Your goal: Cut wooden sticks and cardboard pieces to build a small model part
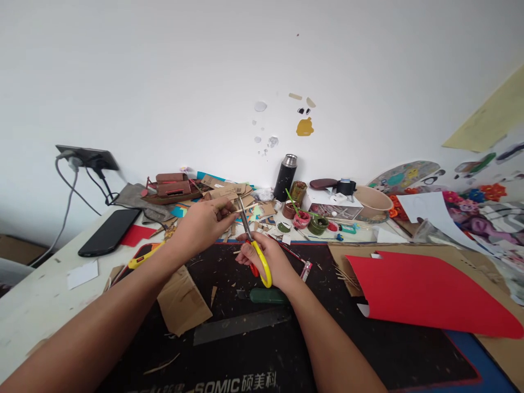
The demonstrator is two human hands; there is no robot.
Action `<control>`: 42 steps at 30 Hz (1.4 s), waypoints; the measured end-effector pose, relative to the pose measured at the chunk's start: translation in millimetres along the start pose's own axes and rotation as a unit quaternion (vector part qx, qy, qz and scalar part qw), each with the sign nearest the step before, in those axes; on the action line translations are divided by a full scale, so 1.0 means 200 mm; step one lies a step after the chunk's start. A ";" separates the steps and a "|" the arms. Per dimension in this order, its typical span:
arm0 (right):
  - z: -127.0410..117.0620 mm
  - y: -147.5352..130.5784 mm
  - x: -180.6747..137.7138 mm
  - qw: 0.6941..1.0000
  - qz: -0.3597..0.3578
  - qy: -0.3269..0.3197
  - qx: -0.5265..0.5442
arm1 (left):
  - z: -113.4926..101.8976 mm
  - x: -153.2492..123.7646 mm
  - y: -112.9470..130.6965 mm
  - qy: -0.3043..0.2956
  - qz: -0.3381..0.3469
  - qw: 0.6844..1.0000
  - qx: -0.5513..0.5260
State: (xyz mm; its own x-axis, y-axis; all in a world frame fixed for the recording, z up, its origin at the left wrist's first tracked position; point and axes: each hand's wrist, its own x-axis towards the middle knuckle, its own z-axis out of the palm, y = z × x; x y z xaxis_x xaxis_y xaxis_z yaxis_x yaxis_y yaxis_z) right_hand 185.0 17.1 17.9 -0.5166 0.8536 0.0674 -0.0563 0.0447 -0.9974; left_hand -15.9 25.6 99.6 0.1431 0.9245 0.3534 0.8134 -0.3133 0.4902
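My right hand (268, 261) grips yellow and red handled scissors (257, 256), blades pointing up and away. My left hand (202, 224) pinches a thin wooden stick (244, 209) that lies across the scissor blades. Both hands hover over a black cutting mat (229, 349) with small wood and cardboard scraps on it.
A metal ruler (241, 325), a green-handled knife (266, 296) and a cardboard piece (182, 300) lie on the mat. Red paper (426, 292) on cardboard sits right. A black phone (109, 232), a cardboard boat model (172, 188), paint pots (302, 219), a flask (285, 177) and a bowl (371, 201) stand behind.
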 end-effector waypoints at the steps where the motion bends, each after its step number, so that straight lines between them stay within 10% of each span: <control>1: 0.00 0.00 0.00 1.000 0.002 0.000 0.000 | 0.00 0.00 0.00 0.000 0.001 1.000 0.000; 42: -0.02 0.04 0.00 0.997 -0.018 0.011 -0.075 | -0.01 0.00 0.02 0.001 -0.010 1.000 0.000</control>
State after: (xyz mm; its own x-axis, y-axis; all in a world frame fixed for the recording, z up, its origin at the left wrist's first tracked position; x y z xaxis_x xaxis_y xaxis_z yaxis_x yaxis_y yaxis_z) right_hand 188.6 19.5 9.6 -0.4974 0.8613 0.1040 0.0552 0.1511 -0.9870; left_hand -14.4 23.7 102.9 0.1251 0.9299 0.3458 0.8159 -0.2947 0.4974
